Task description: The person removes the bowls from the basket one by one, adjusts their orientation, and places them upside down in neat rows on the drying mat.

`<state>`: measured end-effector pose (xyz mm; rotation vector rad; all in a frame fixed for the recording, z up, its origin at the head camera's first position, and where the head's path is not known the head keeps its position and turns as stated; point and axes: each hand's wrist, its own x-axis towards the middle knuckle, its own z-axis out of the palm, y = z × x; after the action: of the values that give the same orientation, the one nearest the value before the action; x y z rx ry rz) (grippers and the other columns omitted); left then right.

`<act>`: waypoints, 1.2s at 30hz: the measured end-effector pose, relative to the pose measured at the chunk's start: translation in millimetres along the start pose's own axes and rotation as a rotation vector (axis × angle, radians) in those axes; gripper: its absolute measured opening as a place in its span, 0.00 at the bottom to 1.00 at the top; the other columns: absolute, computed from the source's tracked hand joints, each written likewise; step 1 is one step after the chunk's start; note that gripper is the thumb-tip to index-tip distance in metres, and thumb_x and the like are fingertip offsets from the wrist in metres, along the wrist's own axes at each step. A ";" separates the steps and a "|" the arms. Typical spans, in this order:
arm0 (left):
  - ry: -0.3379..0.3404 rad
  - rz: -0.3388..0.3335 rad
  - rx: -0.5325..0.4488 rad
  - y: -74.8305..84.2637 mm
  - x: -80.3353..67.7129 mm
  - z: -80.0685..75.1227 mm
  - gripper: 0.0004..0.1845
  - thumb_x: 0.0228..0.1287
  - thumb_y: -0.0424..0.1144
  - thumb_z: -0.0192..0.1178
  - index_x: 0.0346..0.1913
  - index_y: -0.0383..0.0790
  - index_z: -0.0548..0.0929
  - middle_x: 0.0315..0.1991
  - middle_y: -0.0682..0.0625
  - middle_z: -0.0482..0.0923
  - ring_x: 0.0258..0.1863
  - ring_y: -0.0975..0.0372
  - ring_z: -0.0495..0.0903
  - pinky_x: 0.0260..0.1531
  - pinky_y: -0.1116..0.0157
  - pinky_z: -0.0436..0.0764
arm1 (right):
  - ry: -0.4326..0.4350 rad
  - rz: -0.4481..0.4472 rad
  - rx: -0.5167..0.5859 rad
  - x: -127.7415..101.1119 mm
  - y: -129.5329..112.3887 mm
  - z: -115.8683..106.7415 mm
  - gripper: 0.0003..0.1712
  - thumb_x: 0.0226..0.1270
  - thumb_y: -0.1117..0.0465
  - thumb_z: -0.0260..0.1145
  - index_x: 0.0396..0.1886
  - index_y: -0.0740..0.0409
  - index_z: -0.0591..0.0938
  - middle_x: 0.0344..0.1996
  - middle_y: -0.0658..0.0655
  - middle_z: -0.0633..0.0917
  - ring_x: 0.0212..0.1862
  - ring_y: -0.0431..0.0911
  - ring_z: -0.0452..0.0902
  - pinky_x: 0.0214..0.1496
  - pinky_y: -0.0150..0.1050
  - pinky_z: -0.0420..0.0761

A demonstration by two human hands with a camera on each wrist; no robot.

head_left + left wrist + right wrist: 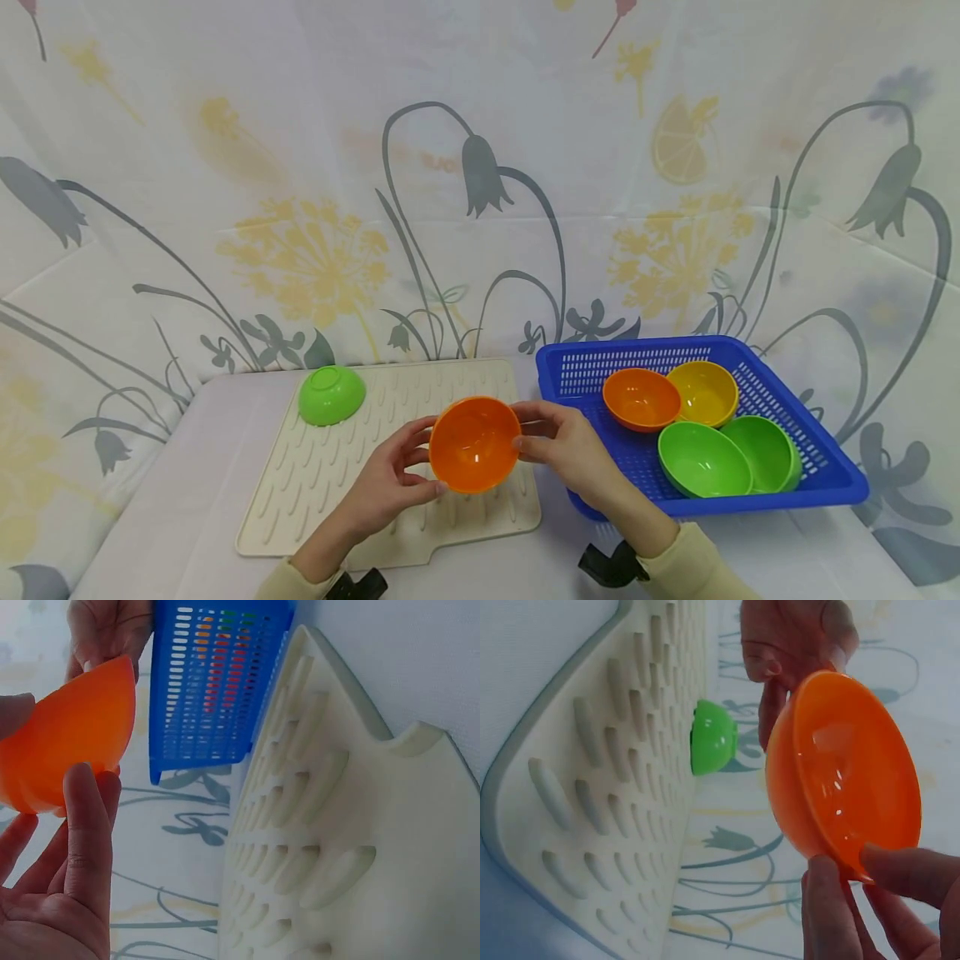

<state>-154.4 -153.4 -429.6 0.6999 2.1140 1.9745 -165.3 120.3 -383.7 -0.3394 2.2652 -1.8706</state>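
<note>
An orange bowl [476, 446] is held up over the cream drying mat [330, 467], its hollow side facing the head camera. My left hand [393, 475] holds it from the left, fingers behind and thumb at the lower rim. On the other side my right hand [562, 442] pinches the rim, with the thumb inside the bowl in the right wrist view. A green bowl [332, 396] lies upside down at the mat's back left corner; the right wrist view shows this green bowl [714, 738] too.
At the right stands a blue basket [832, 467]. Inside are another orange bowl [642, 400], a yellow bowl [703, 394] and two green bowls [705, 460], [765, 454] leaning together. Behind the table hangs a flower-patterned cloth [480, 275].
</note>
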 end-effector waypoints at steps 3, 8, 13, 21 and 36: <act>0.022 0.034 0.061 0.9 -0.6 -1.5 0.39 0.56 0.28 0.71 0.71 0.43 0.68 0.62 0.39 0.73 0.52 0.56 0.81 0.40 0.58 0.86 | -0.004 0.003 -0.041 0.1 -0.6 0.5 0.24 0.64 0.67 0.70 0.60 0.60 0.80 0.54 0.59 0.83 0.56 0.55 0.79 0.55 0.50 0.81; 0.067 0.147 0.221 2.7 -1.1 -4.1 0.40 0.53 0.26 0.72 0.70 0.46 0.71 0.63 0.46 0.74 0.54 0.56 0.80 0.34 0.58 0.87 | -0.046 0.016 -0.023 -0.4 -0.9 0.3 0.27 0.66 0.59 0.71 0.64 0.58 0.78 0.57 0.59 0.82 0.59 0.55 0.78 0.59 0.51 0.79; 0.079 0.267 0.458 6.8 -2.5 -4.2 0.42 0.50 0.26 0.73 0.70 0.51 0.71 0.63 0.52 0.74 0.54 0.57 0.78 0.32 0.59 0.87 | -0.113 0.028 0.018 -2.4 -1.6 -0.9 0.32 0.70 0.51 0.67 0.70 0.59 0.73 0.61 0.62 0.79 0.59 0.55 0.78 0.61 0.52 0.77; 0.059 0.437 0.737 15.6 -4.9 -0.1 0.41 0.50 0.30 0.74 0.70 0.51 0.72 0.66 0.52 0.70 0.55 0.58 0.77 0.36 0.65 0.84 | -0.124 0.020 -0.042 -3.0 -4.7 -0.1 0.32 0.73 0.47 0.63 0.69 0.59 0.74 0.61 0.61 0.79 0.59 0.54 0.78 0.62 0.53 0.76; 0.034 0.309 0.428 14.0 -8.4 4.8 0.50 0.46 0.43 0.80 0.73 0.46 0.67 0.68 0.52 0.70 0.59 0.58 0.74 0.42 0.58 0.84 | -0.274 -0.166 -0.003 -4.2 -0.9 -5.0 0.27 0.78 0.55 0.54 0.71 0.60 0.72 0.65 0.59 0.77 0.64 0.54 0.72 0.69 0.57 0.67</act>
<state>-141.9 -152.6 -418.2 1.1312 2.6166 1.6761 -162.7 126.1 -381.9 -0.7554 2.1117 -1.7670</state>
